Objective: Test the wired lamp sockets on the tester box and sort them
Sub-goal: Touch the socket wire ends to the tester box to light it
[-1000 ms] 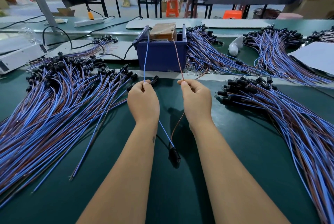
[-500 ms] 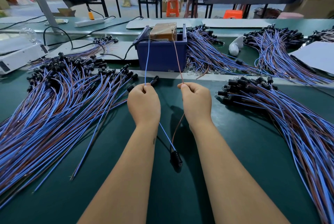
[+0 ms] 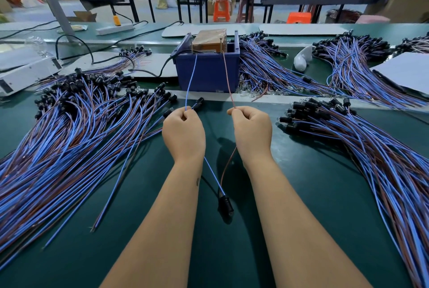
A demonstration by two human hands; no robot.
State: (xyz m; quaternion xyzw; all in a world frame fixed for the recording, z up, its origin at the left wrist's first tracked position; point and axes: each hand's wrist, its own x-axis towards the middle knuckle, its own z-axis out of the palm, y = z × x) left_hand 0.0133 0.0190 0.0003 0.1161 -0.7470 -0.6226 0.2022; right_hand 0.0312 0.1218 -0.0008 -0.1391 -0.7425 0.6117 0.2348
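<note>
My left hand pinches a blue wire and my right hand pinches a brown wire. Both wires run up to the top of the blue tester box, which has a brown block inside. Below my wrists the two wires join at a black lamp socket hanging just over the green table. A big pile of wired sockets lies at the left and another pile at the right.
More bundles of wired sockets lie behind the box and at the far right. A white device sits at the far left, a power strip behind it, and a white sheet at the right.
Both hands have drawn slightly back toward me with the wires, and the hanging socket has shifted a little. The wire ends still reach the box top.
</note>
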